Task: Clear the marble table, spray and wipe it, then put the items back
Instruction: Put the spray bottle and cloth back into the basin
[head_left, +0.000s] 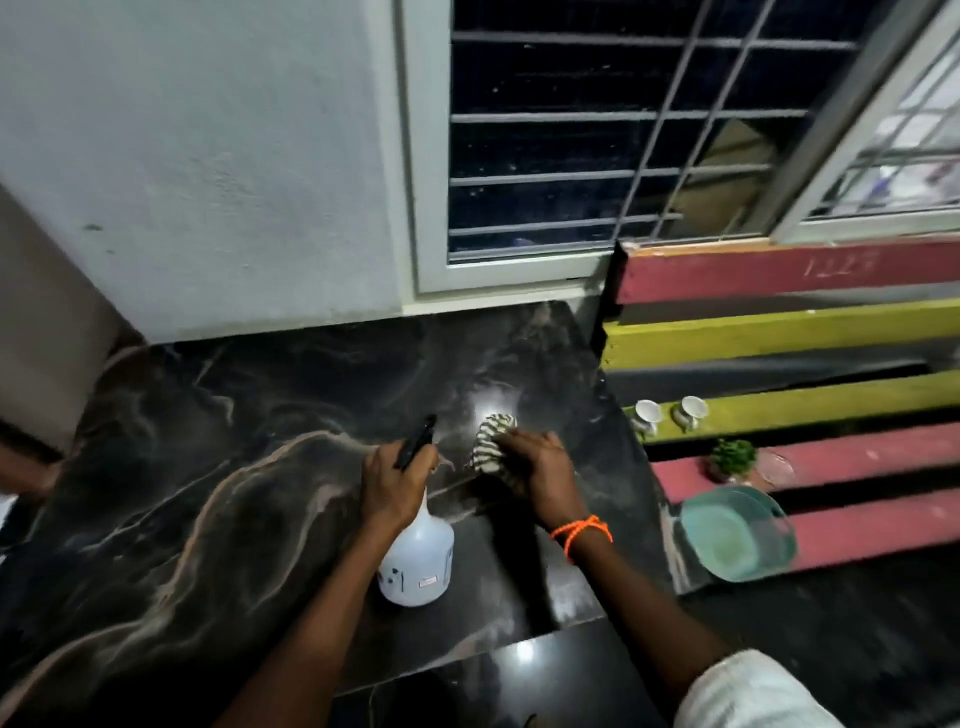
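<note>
Left hand (397, 486) grips the bottle (415, 558), nozzle aimed toward 1 o'clock at the counter (208, 441); right hand (535, 470) presses the cloth (491, 441) there to wipe; cups (670, 415) wait at 3 o'clock

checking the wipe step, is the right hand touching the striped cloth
Touching. The head view shows the right hand laid over the striped cloth, fingers pressing it onto the marble table, with no gap between them.
</note>
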